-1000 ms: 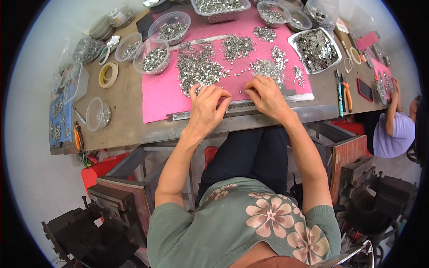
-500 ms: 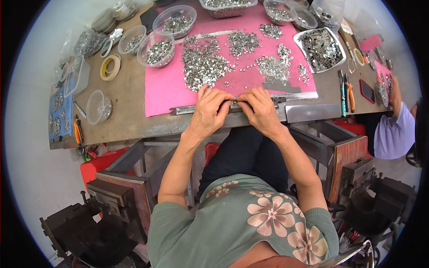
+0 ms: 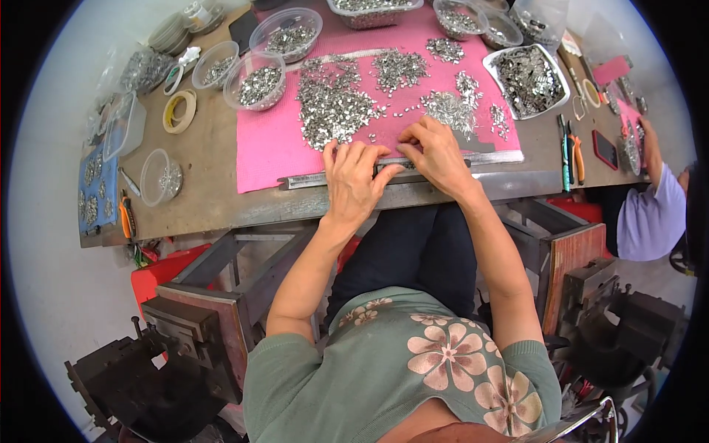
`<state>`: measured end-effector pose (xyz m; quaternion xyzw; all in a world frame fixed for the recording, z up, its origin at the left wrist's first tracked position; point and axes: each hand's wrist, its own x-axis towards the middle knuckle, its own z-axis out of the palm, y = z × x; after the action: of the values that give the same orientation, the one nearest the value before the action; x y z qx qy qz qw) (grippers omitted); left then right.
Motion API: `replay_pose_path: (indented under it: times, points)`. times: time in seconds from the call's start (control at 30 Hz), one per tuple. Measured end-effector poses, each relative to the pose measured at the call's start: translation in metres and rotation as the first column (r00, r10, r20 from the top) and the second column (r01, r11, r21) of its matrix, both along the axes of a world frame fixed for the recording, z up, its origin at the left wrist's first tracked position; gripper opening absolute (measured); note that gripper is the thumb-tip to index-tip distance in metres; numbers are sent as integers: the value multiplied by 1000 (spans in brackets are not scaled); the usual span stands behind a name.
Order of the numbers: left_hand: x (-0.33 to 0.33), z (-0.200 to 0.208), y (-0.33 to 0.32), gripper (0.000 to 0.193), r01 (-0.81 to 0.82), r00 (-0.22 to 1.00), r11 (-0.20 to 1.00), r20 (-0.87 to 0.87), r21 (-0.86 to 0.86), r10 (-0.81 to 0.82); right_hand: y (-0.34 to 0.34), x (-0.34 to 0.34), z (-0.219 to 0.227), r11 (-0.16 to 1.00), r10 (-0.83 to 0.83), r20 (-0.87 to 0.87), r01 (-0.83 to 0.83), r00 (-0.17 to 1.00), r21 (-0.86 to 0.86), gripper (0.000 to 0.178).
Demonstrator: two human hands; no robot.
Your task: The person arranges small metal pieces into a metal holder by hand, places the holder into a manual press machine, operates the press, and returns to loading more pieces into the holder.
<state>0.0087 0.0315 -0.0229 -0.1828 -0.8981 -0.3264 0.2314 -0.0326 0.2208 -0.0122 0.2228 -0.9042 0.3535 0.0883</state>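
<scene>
A long narrow metal bar (image 3: 306, 181) lies along the table's near edge, partly under my hands. My left hand (image 3: 351, 181) rests over it, fingers spread and the thumb stretched along the bar, with a gap between thumb and index finger. Just to its right, my right hand (image 3: 437, 159) is raised slightly above the bar, thumb and fingertips pinched together. Whatever sits in that pinch is too small to make out. Beyond my hands, a heap of small shiny metal pieces (image 3: 336, 118) and a pile of thin metal pieces (image 3: 449, 111) lie on a pink mat (image 3: 258, 148).
Plastic tubs of metal pieces (image 3: 255, 85) stand at the back left, and a white tray (image 3: 530, 83) at the right. Pliers (image 3: 578, 159) and a red phone (image 3: 605, 150) lie farther right. Tape (image 3: 179, 112) is at left. Another person's sleeve (image 3: 650, 218) shows at far right.
My hands were together over the bar with fingertips meeting. Now the right hand has lifted a little away, and the left hand's fingers have spread.
</scene>
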Motion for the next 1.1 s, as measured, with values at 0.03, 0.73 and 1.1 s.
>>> replay_pose_path:
  times: [0.03,0.73,1.1]
  points:
    - [0,0,0,24,-11,1000,1000,1,-5,11,-1,1,0,1000,-1,1,1,1000,0,7]
    - [-4,4,-8,17,37,996,997,82,64,-42,12,21,1,997,-40,-189,28,981,-68,8]
    - [-43,7,3,52,228,964,916,210,-329,-165,15,-5,-3,939,66,-225,16,972,344,41]
